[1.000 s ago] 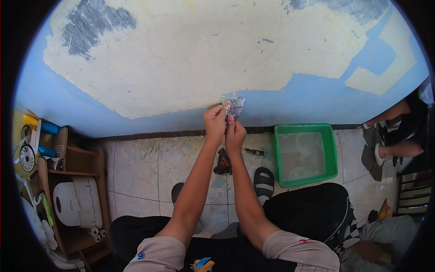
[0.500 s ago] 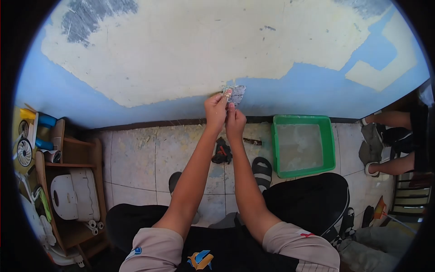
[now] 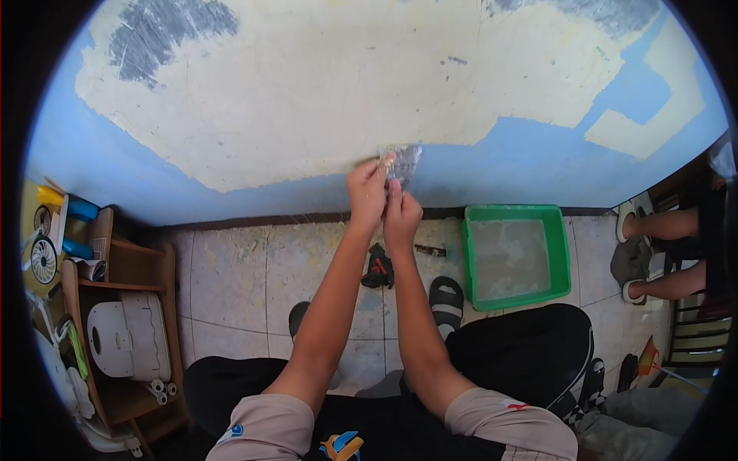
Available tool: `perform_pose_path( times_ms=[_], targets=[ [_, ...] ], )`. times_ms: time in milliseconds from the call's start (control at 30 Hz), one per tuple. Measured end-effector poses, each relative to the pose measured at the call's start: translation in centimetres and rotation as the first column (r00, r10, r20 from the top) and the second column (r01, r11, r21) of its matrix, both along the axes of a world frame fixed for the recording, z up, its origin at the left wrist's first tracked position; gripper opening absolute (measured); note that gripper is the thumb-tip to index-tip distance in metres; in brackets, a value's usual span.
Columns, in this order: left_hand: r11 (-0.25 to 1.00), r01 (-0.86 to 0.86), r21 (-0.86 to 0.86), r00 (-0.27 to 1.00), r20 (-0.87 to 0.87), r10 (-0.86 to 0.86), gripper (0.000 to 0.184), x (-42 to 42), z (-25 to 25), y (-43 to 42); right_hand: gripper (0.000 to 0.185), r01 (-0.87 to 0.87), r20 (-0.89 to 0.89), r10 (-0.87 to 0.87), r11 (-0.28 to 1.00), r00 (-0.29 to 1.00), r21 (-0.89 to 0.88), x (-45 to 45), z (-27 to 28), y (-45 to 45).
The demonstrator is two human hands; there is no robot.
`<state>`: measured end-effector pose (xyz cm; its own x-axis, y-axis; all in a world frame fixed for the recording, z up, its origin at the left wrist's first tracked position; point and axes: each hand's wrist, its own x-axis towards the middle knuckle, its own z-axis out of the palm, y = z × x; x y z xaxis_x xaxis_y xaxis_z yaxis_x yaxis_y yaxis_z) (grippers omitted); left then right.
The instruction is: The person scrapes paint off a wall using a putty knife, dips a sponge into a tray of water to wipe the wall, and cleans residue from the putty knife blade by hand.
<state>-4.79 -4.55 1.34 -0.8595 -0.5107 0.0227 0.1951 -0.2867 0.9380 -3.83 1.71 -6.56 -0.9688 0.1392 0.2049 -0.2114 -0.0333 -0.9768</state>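
A metal paint scraper [image 3: 411, 163], its blade smeared with pale residue, lies against the wall [image 3: 307, 100] where cream patching meets blue paint. My left hand [image 3: 367, 190] is closed at the blade's left side, with the thumb on the blade. Just below and to the right, my right hand [image 3: 401, 213] grips the lower part of the scraper, thumb pointing up. The handle is mostly hidden by my fingers. Blue paint [image 3: 453, 169] remains along the lower wall, with a ragged edge running out from both sides of the blade.
A green tub [image 3: 565, 253] with cloudy contents stands right of my hands. A black and red object [image 3: 377, 267] and a dark strip [image 3: 430, 250] lie on the flake-strewn tiles. A wooden shelf [image 3: 173, 300] stands left. Another person's legs [image 3: 665, 284] are at right.
The scraper has moved slightly up the wall, still in both hands. The blue sliver above its blade no longer shows. The view has tilted a little, and the other person's feet have shifted.
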Motion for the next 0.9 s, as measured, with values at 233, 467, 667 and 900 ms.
perform_pose_path(
  times_ms=[233,467,667,900],
  targets=[
    [0.991,0.011,-0.131,0.995,0.097,0.002,0.032,-0.1,-3.2,-0.1,0.050,0.056,-0.024,-0.056,0.998,0.998,-0.014,0.6,-0.6,-0.2],
    [0.998,0.021,0.066,0.999,0.027,-0.022,0.027,0.6,-1.4,-0.4,0.050,0.079,-0.136,-0.060,0.987,0.989,0.142,0.5,1.3,0.4],
    [0.999,0.019,0.042,0.996,0.083,-0.022,0.025,0.7,-1.3,-0.4,0.051,0.041,-0.070,-0.036,0.997,0.997,0.066,0.3,0.3,0.5],
    [1.000,0.023,0.016,0.996,0.088,-0.024,0.022,1.3,-3.6,-0.6,0.051,0.042,-0.022,-0.040,0.994,0.999,0.097,0.9,-2.6,-0.6]
  ],
)
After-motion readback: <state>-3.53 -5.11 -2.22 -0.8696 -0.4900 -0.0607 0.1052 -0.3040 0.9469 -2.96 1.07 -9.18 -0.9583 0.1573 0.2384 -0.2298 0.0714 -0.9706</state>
